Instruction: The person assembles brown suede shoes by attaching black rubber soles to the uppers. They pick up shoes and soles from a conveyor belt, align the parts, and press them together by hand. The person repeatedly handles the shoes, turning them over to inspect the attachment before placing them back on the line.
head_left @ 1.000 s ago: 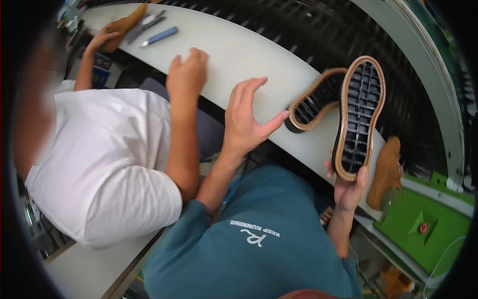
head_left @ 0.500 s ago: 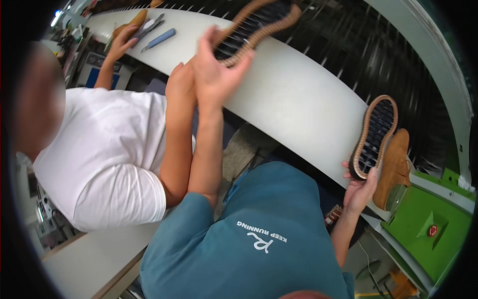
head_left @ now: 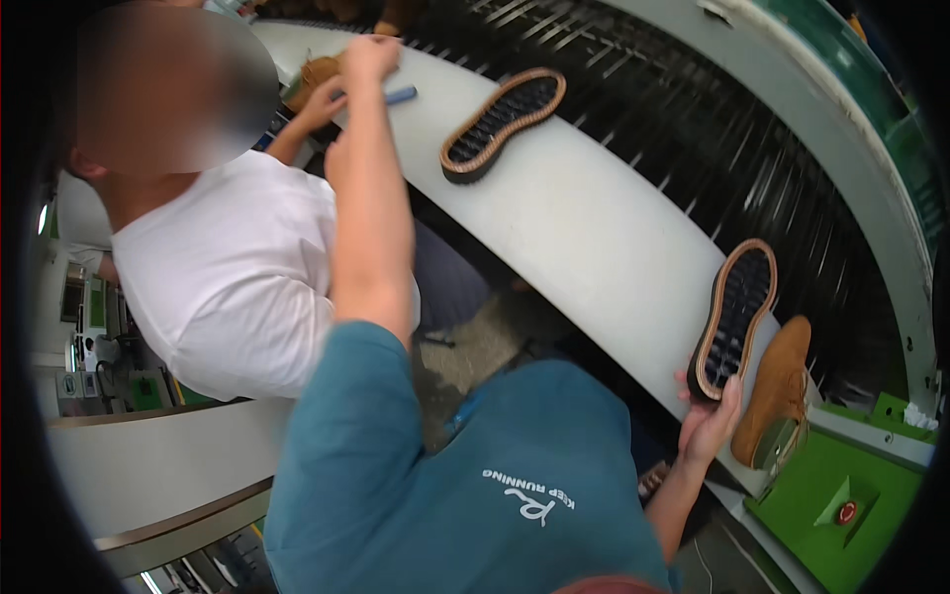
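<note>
My right hand grips the heel end of a shoe sole with a black ribbed inside and a tan stitched rim. Just right of it, a tan suede shoe lies on its side at the bench's end. A matching sole rests on the white bench, apart from both hands. My left arm stretches far forward, its hand beside a co-worker's hand and another tan shoe. Blur hides my left fingers and whether they hold anything.
Beyond the long white bench runs a dark conveyor of rollers, with more brown shoes at its far left. A blue-handled tool lies near my left hand. A co-worker in a white shirt sits close left. A green machine panel stands right.
My left hand has let go of its sole, now lying on the bench, and moved left and away toward the co-worker's shoe. My right hand still holds the other sole. The view has shifted.
</note>
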Available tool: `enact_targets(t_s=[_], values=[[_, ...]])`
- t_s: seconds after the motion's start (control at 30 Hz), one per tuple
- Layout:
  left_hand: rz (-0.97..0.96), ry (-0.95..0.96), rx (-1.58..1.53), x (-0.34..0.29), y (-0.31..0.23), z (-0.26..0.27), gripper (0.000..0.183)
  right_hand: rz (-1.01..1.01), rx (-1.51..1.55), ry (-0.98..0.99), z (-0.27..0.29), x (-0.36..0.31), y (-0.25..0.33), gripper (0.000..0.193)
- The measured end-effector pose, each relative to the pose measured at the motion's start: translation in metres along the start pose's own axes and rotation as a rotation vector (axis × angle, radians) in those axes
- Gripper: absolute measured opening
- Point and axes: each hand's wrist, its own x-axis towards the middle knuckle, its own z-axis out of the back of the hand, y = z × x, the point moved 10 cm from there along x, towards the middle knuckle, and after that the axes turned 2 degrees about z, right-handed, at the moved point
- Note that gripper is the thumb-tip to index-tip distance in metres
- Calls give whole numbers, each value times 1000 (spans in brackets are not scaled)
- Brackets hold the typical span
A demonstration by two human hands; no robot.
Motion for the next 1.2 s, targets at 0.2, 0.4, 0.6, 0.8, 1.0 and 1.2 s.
enact_targets(t_s=[0.2,0.4,0.6,0.8,1.0,1.2], values=[[-176,349,-64,-165,-75,-101,32,45,-4,-25,-4,1,1,41],[-441,366,-754,-370,-209,-20,25,63,-11,-33,2,2,3,42],[-831,452,-606,-485,-224,-50,19,100,-23,-51,-2,-4,6,41],[-673,655,-631,-477,-219,-70,15,49,-46,-14,-3,-6,5,40],[-569,288,-777,-407,-186,-23,19,-291,-416,72,15,-18,-1,52],[-344,-326,-158,-291,-89,23,77,391,-1057,64,-95,30,116,46]])
